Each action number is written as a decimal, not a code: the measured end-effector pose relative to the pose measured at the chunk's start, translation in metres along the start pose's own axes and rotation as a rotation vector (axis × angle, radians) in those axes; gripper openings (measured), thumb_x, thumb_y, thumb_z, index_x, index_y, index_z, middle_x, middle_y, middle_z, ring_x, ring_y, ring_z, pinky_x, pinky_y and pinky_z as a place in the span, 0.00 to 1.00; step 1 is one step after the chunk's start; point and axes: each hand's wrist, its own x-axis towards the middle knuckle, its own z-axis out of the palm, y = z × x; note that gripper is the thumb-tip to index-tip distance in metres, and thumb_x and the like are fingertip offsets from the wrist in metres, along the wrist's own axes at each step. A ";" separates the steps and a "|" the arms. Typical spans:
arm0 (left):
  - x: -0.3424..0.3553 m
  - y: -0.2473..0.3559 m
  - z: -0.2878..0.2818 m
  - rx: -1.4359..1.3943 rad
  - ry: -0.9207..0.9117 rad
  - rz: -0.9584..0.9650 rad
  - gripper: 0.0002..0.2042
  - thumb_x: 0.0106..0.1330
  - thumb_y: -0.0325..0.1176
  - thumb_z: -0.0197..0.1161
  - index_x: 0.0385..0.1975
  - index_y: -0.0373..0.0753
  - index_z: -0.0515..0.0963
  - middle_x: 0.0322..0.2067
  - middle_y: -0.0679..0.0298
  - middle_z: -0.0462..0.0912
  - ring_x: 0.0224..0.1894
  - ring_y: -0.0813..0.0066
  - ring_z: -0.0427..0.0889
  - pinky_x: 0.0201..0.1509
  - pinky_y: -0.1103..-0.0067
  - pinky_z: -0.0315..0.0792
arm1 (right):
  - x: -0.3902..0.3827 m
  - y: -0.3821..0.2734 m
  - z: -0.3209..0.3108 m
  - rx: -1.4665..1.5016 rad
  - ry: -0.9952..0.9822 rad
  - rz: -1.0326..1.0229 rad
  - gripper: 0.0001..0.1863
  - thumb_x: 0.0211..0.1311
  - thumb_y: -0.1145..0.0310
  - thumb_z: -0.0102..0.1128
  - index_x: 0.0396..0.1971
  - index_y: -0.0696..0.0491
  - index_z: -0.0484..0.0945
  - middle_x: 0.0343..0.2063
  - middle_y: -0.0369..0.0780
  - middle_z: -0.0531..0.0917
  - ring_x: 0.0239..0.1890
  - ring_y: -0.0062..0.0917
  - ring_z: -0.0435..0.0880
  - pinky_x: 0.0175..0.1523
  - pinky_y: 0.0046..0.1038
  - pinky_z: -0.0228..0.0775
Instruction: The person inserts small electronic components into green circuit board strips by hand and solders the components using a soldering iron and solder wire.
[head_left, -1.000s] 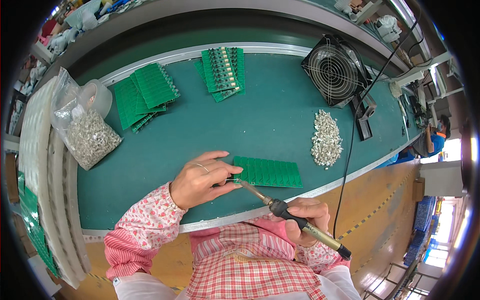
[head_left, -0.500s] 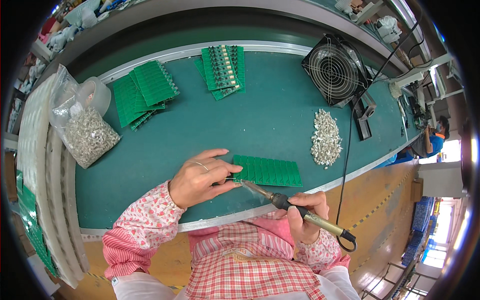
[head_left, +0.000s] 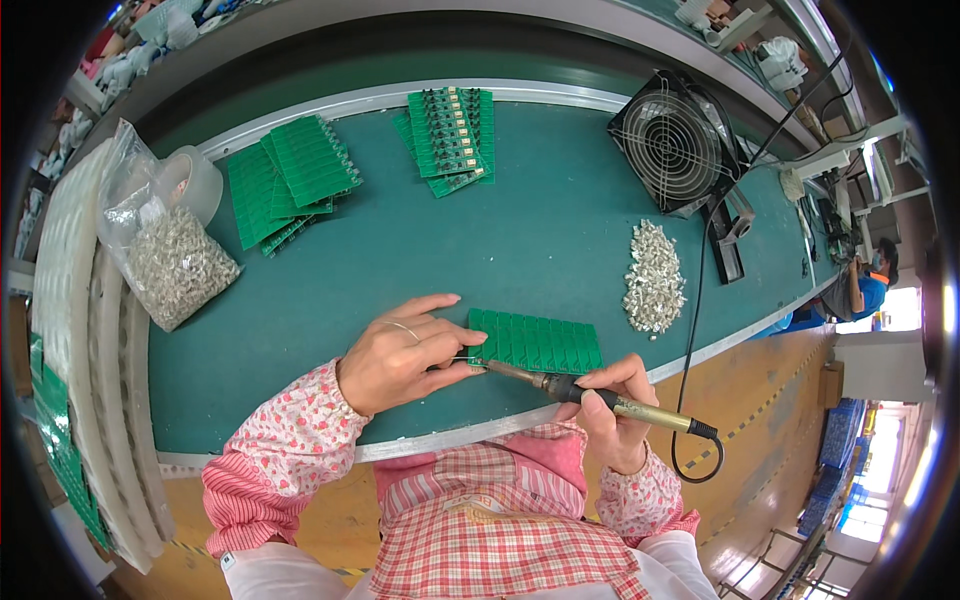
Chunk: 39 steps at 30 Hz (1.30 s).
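A green circuit board panel [head_left: 540, 340] lies near the front edge of the bench, scored into several strips. At its left end, my left hand [head_left: 405, 355] is closed, with thumb and index finger pinching. A small dark piece with a thin pale line shows between those fingertips, too small to name. From the right, my right hand [head_left: 615, 405] grips a soldering iron [head_left: 640, 412] by its dark grip. The iron's tip meets the board's lower left corner, close to my left fingertips.
Small metallic parts [head_left: 654, 280] lie heaped at the right; more fill a clear bag [head_left: 180, 265] at the left. Stacked green boards [head_left: 310, 165] and boards with components [head_left: 450, 140] sit at the back. A black fan [head_left: 668, 140] stands back right, the iron's cord [head_left: 693, 340] nearby. A person [head_left: 868, 290] is far right.
The soldering iron has swung to a flatter slant, its rear end rising and moving right with my right hand. My left hand and the board have hardly moved.
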 end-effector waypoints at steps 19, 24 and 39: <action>-0.002 -0.002 0.002 0.008 0.021 0.026 0.12 0.46 0.28 0.72 0.15 0.37 0.72 0.31 0.64 0.85 0.25 0.75 0.81 0.56 0.66 0.72 | -0.003 -0.001 -0.006 0.057 0.089 -0.037 0.09 0.61 0.74 0.53 0.36 0.61 0.65 0.29 0.46 0.78 0.25 0.24 0.82 0.33 0.25 0.77; 0.000 0.000 0.002 0.013 0.019 0.008 0.09 0.45 0.28 0.73 0.19 0.35 0.76 0.29 0.66 0.85 0.23 0.76 0.80 0.56 0.66 0.72 | -0.006 0.000 -0.010 -0.020 0.128 -0.063 0.09 0.61 0.74 0.53 0.37 0.61 0.65 0.28 0.45 0.77 0.24 0.23 0.81 0.33 0.24 0.77; -0.001 -0.001 0.001 0.000 0.012 0.017 0.15 0.45 0.27 0.72 0.11 0.37 0.68 0.30 0.65 0.85 0.23 0.76 0.79 0.57 0.66 0.71 | -0.005 0.002 0.001 -0.004 0.007 0.002 0.08 0.58 0.76 0.57 0.35 0.62 0.69 0.26 0.44 0.80 0.24 0.21 0.82 0.29 0.22 0.76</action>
